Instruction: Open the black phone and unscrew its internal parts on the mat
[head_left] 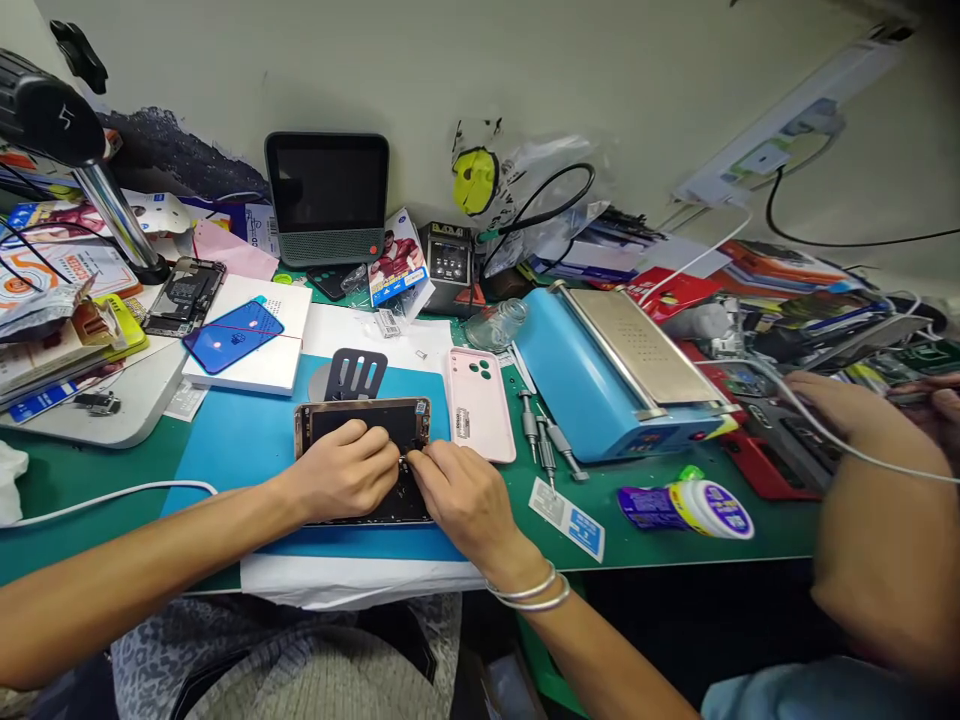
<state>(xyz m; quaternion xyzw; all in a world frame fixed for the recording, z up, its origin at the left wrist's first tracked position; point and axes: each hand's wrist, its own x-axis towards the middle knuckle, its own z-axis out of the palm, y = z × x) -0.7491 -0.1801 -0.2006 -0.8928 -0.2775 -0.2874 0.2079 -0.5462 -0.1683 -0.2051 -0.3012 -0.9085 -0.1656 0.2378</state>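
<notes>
Opened phone [405, 502] beneath hands, long axis apparently left to right; left hand [349, 468] and right hand [465, 495] equally near, fingers pinched closed, anything gripped indiscernible.

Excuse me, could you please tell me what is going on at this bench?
A person is working with both hands on an opened phone over a blue mat. The left hand and right hand meet over it, fingertips close together; what they pinch, if anything, is too small to tell. A pink phone case and some screwdrivers lie to the right. Farther right, another person's arm reaches over the bench.
</notes>
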